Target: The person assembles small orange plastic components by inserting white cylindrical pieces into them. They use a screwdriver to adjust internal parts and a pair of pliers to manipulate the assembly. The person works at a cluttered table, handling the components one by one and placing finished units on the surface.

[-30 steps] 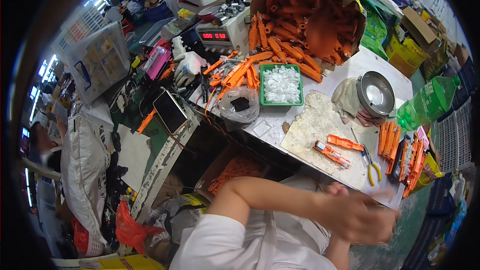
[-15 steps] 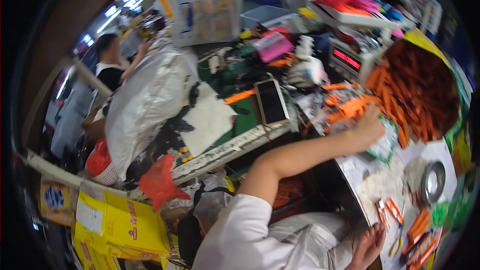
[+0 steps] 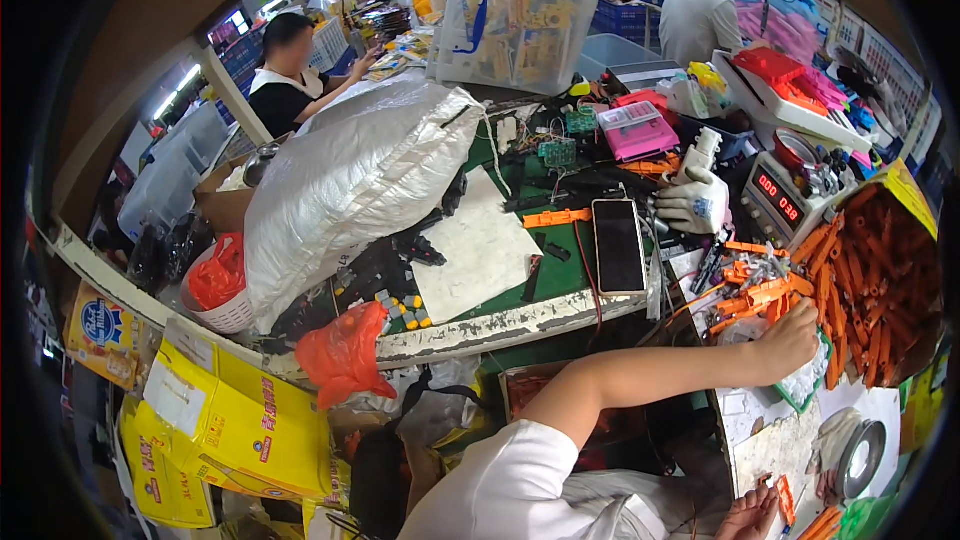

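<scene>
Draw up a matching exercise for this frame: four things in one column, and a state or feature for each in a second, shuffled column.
Things:
1. left hand
2. green tray
3. smartphone
4. bench power supply

States:
A. lies on the workbench with a dark screen
B. shows a lit red display
C. is at the end of an outstretched arm, by orange plastic parts
D. contains small white pieces

Pairs: 1-C, 2-D, 3-A, 4-B
</scene>
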A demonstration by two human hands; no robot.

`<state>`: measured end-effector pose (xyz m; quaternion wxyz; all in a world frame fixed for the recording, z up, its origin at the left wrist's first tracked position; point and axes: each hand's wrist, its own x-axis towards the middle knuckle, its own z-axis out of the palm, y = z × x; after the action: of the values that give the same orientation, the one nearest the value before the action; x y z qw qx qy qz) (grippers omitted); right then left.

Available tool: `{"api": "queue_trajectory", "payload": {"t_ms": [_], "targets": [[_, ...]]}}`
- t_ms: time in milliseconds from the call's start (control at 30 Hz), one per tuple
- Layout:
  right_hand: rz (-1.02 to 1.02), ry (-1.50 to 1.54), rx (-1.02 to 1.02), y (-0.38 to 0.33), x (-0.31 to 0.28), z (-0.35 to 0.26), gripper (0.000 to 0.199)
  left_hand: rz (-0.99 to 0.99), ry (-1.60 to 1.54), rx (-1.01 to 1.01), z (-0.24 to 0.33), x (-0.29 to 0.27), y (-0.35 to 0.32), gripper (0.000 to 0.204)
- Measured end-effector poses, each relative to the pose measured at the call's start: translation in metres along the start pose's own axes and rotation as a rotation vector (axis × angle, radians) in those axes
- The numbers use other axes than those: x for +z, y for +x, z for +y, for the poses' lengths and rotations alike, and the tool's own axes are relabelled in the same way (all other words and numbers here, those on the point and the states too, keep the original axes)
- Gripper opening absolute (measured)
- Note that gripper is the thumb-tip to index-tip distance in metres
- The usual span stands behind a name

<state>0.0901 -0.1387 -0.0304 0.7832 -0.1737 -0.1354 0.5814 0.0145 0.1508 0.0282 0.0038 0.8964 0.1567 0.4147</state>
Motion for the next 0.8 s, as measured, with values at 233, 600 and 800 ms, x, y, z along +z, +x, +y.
{"api": "queue_trajectory", "payload": {"t_ms": [233,600,800], "targets": [[0.501,-1.823,-0.597,0.013,0.061,0.019,0.019,-0.126,-1.387,-0.518,0.07,-0.077,-0.075,0.016],[0.241,-2.193,-0.886,0.005,0.075,0.04,0.019,-0.075,-2.183,-0.935,0.135,-0.068,-0.114,0.029],[0.368,-1.939,-0.866,0.008,0.109,0.05,0.019,-0.098,-2.195,-0.939,0.137,-0.074,-0.109,0.028]]}}
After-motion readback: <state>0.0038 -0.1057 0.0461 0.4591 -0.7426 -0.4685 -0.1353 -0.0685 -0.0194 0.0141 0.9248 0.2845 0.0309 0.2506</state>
